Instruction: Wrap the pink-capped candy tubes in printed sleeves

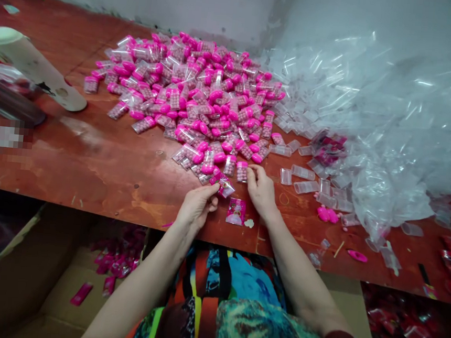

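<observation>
My left hand (198, 206) pinches a small pink printed plastic sleeve (224, 183) between thumb and forefinger, its clear end sticking out to the right. My right hand (261, 190) has its thumb and fingertips closed on the side of a small clear candy container (242, 172) with a pink cap and pale pink balls inside. A second pink printed sleeve (236, 212) lies flat on the table between my hands. Just beyond them begins a large heap of filled candy containers (200, 93), all pink-capped.
Clear empty containers (303, 186) and a big clear plastic bag (394, 136) cover the right side. A tall pale bottle (36, 71) leans at the left. Below the table's front edge, a cardboard box (60, 291) holds pink wrapped packs (119, 254).
</observation>
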The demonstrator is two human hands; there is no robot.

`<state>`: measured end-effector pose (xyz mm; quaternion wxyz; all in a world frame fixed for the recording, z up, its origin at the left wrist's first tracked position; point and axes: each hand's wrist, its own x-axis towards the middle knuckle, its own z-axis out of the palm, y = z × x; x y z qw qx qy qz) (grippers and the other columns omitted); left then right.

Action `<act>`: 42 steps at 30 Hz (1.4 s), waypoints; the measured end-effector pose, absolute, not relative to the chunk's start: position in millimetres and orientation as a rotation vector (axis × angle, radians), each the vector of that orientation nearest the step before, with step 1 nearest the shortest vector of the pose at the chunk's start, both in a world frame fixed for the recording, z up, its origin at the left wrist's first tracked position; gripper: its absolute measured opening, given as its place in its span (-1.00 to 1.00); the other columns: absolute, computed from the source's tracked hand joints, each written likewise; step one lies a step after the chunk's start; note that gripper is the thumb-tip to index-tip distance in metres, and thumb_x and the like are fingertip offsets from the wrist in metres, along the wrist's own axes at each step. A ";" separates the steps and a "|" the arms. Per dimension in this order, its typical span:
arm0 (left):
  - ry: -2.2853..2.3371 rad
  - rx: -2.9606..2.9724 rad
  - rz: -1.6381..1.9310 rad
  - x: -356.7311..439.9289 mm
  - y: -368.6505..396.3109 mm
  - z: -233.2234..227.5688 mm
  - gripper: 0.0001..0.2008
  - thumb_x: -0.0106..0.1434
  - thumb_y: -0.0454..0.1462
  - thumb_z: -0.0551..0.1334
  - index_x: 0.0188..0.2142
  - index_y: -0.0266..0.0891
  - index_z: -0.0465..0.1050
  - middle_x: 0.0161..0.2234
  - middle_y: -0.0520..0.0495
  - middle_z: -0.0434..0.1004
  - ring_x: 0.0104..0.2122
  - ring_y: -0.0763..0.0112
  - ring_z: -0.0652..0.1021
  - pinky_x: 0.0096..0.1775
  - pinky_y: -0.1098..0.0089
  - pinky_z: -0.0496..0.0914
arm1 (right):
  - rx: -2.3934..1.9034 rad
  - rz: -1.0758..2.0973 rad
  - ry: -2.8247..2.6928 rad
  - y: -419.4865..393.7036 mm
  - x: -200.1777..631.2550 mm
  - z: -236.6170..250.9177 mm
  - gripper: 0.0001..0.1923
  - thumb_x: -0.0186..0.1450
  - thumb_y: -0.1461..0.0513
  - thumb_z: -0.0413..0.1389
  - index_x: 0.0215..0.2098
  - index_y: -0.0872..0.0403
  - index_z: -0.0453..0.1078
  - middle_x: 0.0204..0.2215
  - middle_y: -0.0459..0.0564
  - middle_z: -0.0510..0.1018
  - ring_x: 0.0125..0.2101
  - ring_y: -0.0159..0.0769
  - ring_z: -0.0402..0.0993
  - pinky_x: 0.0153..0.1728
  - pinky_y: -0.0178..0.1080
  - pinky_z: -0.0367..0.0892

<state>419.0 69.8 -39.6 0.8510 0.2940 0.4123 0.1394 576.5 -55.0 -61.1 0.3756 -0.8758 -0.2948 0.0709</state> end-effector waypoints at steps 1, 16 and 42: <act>0.891 0.592 0.304 420.1 69.7 -38.5 -0.72 0.31 -0.41 0.56 -0.47 -0.30 0.57 -0.59 0.04 0.48 -0.63 0.58 0.34 -0.58 0.53 0.07 | -2.347 0.120 -0.756 -50.6 580.9 -60.7 -0.52 0.65 -0.05 0.08 0.28 0.07 0.59 -0.03 0.22 0.80 -0.01 0.13 0.73 0.03 0.02 0.54; 0.989 0.271 0.335 432.4 56.1 -27.6 -0.70 0.63 -0.38 0.35 -0.32 -0.21 0.50 -0.50 0.06 0.56 -0.63 0.59 0.40 -0.55 0.54 0.24 | -1.505 0.477 -0.467 -86.6 517.0 -73.0 -0.41 0.41 -0.03 0.43 0.30 -0.05 0.44 -0.29 -0.10 0.64 -0.36 -0.22 0.57 -0.29 -0.18 0.53; 0.717 0.627 0.154 418.6 39.0 -36.4 -0.49 0.44 -0.05 0.62 -0.47 -0.22 0.48 -0.63 0.11 0.27 -0.57 0.54 0.26 -0.48 0.45 0.13 | -1.479 0.714 -0.499 -100.6 488.5 -60.6 -0.42 0.39 -0.11 0.43 0.27 -0.13 0.49 -0.28 -0.08 0.66 -0.30 -0.11 0.63 -0.22 -0.02 0.62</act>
